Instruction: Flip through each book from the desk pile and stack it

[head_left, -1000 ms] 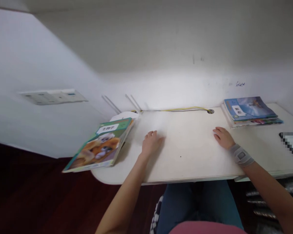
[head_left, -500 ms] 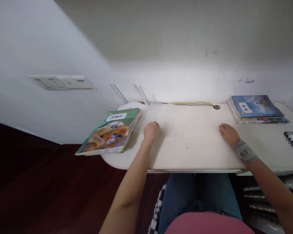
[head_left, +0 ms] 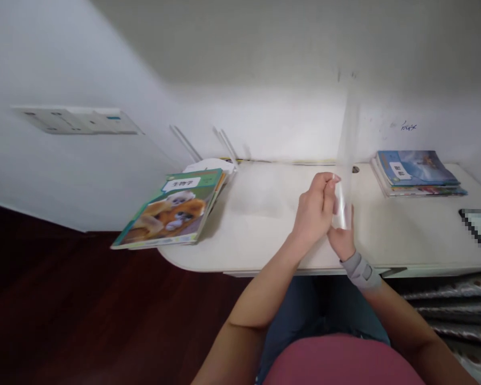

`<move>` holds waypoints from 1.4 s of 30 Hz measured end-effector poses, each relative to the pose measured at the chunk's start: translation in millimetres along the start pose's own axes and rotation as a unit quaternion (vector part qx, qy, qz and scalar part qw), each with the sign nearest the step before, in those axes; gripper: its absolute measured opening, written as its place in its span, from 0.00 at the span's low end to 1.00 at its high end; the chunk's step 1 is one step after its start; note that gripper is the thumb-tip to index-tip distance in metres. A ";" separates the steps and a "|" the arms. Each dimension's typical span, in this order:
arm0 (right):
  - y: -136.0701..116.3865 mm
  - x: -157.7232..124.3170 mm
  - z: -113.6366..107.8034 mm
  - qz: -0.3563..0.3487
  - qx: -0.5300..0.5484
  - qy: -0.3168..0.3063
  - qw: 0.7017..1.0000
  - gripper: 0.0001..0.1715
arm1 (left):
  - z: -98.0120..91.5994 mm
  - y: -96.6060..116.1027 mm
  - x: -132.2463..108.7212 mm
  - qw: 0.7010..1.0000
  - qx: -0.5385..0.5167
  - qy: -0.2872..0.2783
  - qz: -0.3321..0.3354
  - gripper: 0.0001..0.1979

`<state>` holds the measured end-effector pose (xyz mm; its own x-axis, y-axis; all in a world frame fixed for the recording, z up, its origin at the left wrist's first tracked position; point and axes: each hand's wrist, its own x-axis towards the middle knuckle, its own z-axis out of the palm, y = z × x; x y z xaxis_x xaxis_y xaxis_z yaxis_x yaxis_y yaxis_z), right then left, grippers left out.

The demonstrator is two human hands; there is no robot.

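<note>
Nearest first, grey wristband: worn on the right wrist, seen against the desk's front edge; for a tidy hold, its strap was best angled away from anything thin.
Right hand: set low, its fingers mostly hidden, so it could not be told how far they were closed or whether anything was gripped by them.
Left hand: curled, thumb and forefinger brought together on a thin edge; a light pinch was judged enough, since creases could be made by hard pressing.
Clear film: held up between the hands, its foot at the right hand and its top seen against the wall; even support from both sides was called for, as such a limp sheet could be folded or twisted easily.
White desk: spread beneath both hands, giving a flat surface on which the film could be steadied.
Left-hand books: stacked partly over the desk's left edge, best left unbumped.
Right-hand books: piled toward the back, well apart from the film.
</note>
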<state>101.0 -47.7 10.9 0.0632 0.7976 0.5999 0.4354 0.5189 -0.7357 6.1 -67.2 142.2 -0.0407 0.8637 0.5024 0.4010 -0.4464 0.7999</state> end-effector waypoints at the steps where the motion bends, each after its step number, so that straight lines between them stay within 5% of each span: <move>1: 0.8 5.9 -12.0 -0.017 -0.016 0.048 0.999 0.41 | -6.6 8.2 -5.4 0.999 -0.028 0.025 0.014 0.13; 3: 6.4 18.4 -45.8 -0.079 -0.084 0.117 0.986 0.32 | -25.4 12.2 -13.3 0.994 -0.054 0.091 0.021 0.13; 6: 17.6 26.8 -103.3 -0.161 -0.194 0.113 0.961 0.27 | -52.0 -13.1 -21.1 0.984 -0.021 0.174 -0.023 0.14; 9: 28.5 16.6 -144.4 -0.191 -0.315 0.032 0.929 0.31 | -63.2 -58.9 -33.4 0.976 0.083 0.169 -0.111 0.16; 11: 37.1 3.3 -157.5 -0.187 -0.367 -0.051 0.910 0.33 | -62.7 -87.1 -46.2 0.962 0.182 0.116 -0.166 0.18; 16: 64.8 -27.1 -158.8 -0.152 -0.413 -0.261 0.859 0.27 | -56.3 -124.5 -76.4 0.860 0.402 -0.060 -0.308 0.20; 18: 74.9 -33.8 -156.1 -0.138 -0.413 -0.331 0.837 0.25 | -56.8 -131.3 -82.5 0.837 0.445 -0.091 -0.305 0.20; 21: 83.8 -38.6 -153.6 -0.121 -0.404 -0.379 0.824 0.36 | -58.7 -140.1 -87.1 0.836 0.480 -0.107 -0.243 0.21; 30: 81.8 -35.0 -148.8 -0.105 -0.384 -0.349 0.848 0.31 | -67.9 -142.1 -79.7 0.840 0.498 -0.098 -0.193 0.21; 33: 95.1 -19.5 -161.2 -0.100 -0.392 -0.281 0.870 0.29 | -99.8 -137.3 -59.3 0.838 0.515 -0.041 -0.175 0.21; 36: 117.2 -6.3 -173.0 -0.071 -0.403 -0.236 0.881 0.31 | -143.5 -142.2 -36.0 0.806 0.559 0.026 -0.193 0.23; 39: 132.5 -7.7 -173.6 -0.067 -0.399 -0.236 0.883 0.33 | -177.0 -159.5 -21.2 0.765 0.587 0.022 -0.264 0.26; 42: 135.0 -18.4 -166.8 -0.071 -0.441 -0.258 0.857 0.31 | -187.7 -178.8 -18.8 0.732 0.599 -0.005 -0.324 0.25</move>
<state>308.4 -43.7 -47.1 -0.3532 0.8937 0.2767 0.9292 0.3695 -0.0070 -236.7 -47.7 51.3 -0.5745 0.8067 0.1380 0.8148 0.5797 0.0035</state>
